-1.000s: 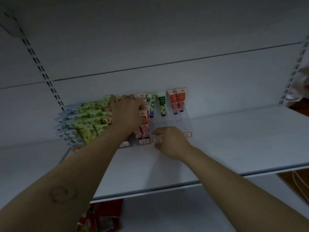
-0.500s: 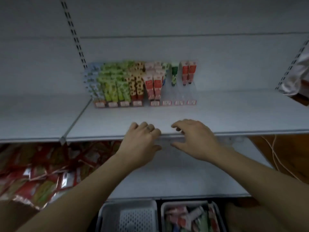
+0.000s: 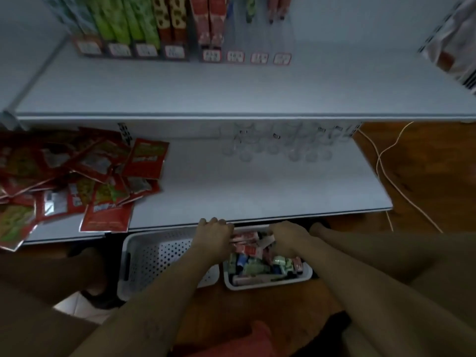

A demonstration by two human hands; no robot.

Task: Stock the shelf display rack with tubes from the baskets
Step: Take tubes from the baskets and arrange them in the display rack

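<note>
1. The upper shelf (image 3: 231, 94) spans the view at 12 o'clock, and the lower shelf (image 3: 257, 186) lies under it at the centre.
2. Red packets (image 3: 77, 176) are heaped on the lower shelf at 9 o'clock.
3. The rack (image 3: 260, 39) stands at the back of the upper shelf, at 12 o'clock. Stocked tubes (image 3: 123, 21) pack its left lanes, and its right lanes hold a few at the rear.
4. The empty basket (image 3: 154, 256) sits on the floor at 6 o'clock, with the full basket (image 3: 268, 283) just beside it at its 3 o'clock.
5. The left hand (image 3: 213, 235) hangs where the two baskets meet, knuckles up and fingers curled. Red tubes (image 3: 244, 238) touch it at its 3 o'clock, but I cannot tell whether it grasps them.
6. The right hand (image 3: 288, 240) dips curled fingers into the far end of the full basket. The red tubes lie at its 9 o'clock, between the two hands, and I cannot tell its grip either.
7. Loose tubes (image 3: 255, 266) fill the full basket, at 6 o'clock of the red tubes.
</note>
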